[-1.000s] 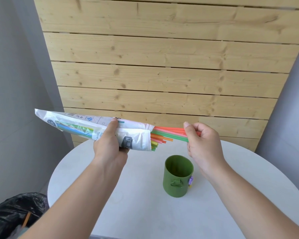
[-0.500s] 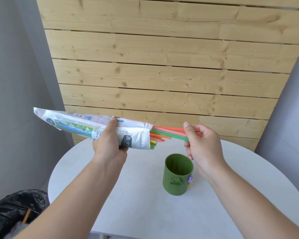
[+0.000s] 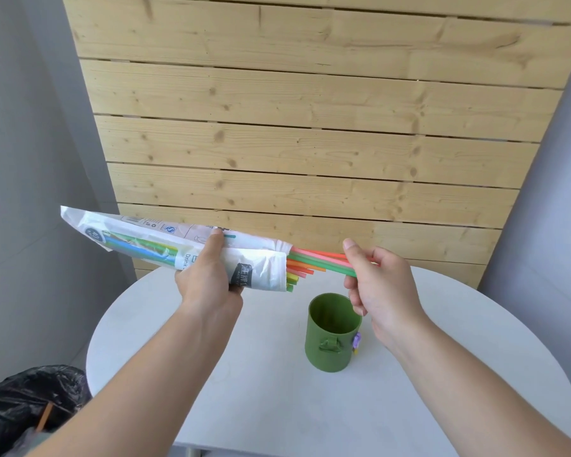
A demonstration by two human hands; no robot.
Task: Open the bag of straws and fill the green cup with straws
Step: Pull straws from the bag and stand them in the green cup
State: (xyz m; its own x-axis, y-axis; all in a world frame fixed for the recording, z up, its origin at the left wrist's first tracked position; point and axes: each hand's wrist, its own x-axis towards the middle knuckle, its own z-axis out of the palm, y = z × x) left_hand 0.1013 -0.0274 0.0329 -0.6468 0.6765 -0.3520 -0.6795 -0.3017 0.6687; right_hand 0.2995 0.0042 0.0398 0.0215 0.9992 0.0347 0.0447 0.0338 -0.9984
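My left hand [image 3: 208, 278] grips a long white printed bag of straws [image 3: 139, 245], held nearly level above the table with its open end to the right. Several coloured straws [image 3: 314, 260] stick out of that end: pink, orange, green, yellow. My right hand [image 3: 376, 285] pinches the tips of a few of these straws between thumb and fingers. The green cup [image 3: 332, 338] stands upright on the round white table [image 3: 277, 407], just below and left of my right hand, and looks empty inside.
A wooden slat wall [image 3: 310, 127] stands right behind the table. Grey walls flank it on both sides. A black bin bag [image 3: 23, 400] sits on the floor at the lower left, beside the table's edge.
Little has changed. Both hands keep their grips; the bag and straws hold about the same pose above the cup, with the view shifted slightly.
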